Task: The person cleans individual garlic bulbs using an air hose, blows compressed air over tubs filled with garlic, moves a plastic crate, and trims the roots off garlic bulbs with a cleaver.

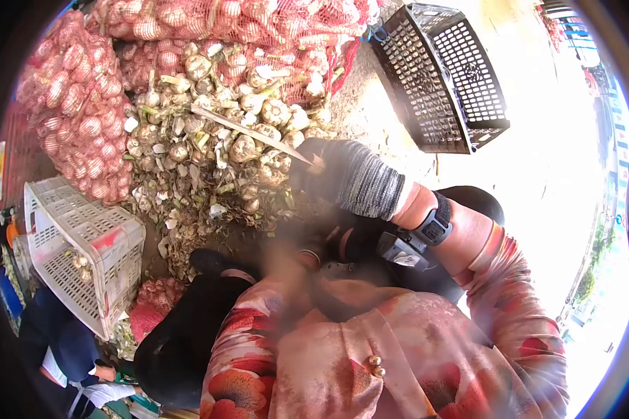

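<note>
My right hand (325, 173), in a dark glove with a grey striped knit cuff, is at the right edge of a heap of loose garlic (223, 133). A long thin pale strip (248, 133), like a dry stalk or blade, runs from over the garlic to this hand. Its near end lies at my fingers, which look closed around it, though they are blurred. My left hand (290, 244) is low in front of my body, smeared by motion. Its fingers and anything in them cannot be made out.
Red mesh sacks of garlic (80, 105) stand at the left, with more mesh sacks (223, 21) behind the heap. A black plastic crate (433, 84) is tilted at the right. A white crate (119, 255) holds a few bulbs. Another person (56, 335) is at lower left.
</note>
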A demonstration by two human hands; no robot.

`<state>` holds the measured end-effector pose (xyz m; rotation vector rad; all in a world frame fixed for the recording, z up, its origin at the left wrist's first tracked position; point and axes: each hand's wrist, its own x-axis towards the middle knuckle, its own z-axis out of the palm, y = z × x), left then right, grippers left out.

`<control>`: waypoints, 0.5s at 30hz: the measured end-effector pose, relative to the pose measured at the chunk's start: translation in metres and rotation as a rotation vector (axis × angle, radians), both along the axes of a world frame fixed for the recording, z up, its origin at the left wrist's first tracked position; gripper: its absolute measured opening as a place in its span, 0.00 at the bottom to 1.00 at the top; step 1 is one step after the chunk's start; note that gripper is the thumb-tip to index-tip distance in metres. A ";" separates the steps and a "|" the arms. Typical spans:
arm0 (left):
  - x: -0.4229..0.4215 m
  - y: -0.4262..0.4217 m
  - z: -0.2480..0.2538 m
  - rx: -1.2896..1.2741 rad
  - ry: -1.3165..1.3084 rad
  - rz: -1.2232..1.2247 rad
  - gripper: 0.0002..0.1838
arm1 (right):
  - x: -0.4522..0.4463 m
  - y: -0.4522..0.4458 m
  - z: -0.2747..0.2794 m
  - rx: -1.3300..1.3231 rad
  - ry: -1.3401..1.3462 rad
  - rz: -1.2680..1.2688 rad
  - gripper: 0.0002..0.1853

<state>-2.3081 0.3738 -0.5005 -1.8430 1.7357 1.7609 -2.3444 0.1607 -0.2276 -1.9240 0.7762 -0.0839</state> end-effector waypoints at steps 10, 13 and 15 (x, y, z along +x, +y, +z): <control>0.137 -0.056 0.145 -0.570 0.033 0.572 0.16 | 0.007 0.025 -0.003 -0.289 0.317 0.328 0.13; 0.157 -0.051 0.170 -0.904 -0.307 0.294 0.14 | 0.013 0.032 -0.003 -0.371 0.122 0.295 0.12; 0.163 -0.045 0.181 -0.962 -0.249 0.328 0.12 | 0.018 0.026 -0.011 -0.290 0.296 0.231 0.10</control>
